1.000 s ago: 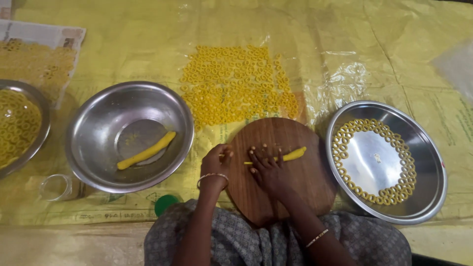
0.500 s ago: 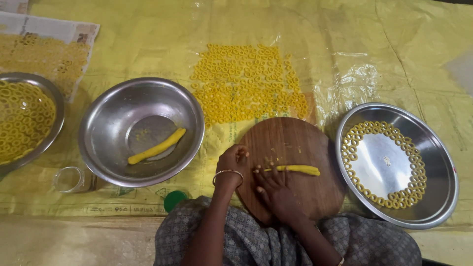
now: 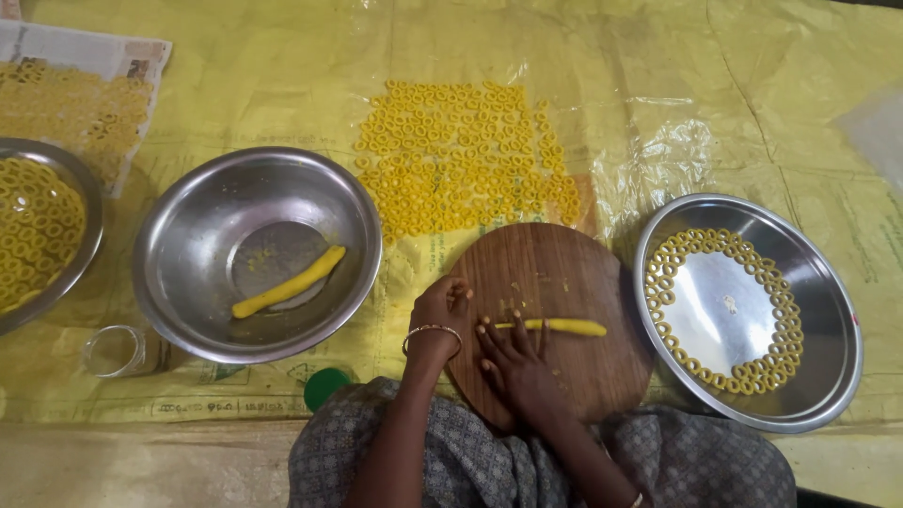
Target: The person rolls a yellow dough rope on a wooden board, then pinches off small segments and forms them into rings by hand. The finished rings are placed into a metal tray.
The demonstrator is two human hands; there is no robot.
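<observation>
Longer now, dough strip (image 3: 562,326) lies under flat right hand (image 3: 515,362); left hand (image 3: 440,310) curled empty.

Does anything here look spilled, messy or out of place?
Nothing much stands out. A few yellow crumbs are scattered on the round wooden board near the dough strip. The dough rings lie in tidy patches, and those on the steel plate neatly follow its rim.

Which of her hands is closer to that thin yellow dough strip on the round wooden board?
Right. The right hand lies flat with its fingertips on the dough strip. The left hand is curled at the round wooden board's left edge, apart from the strip.
</observation>
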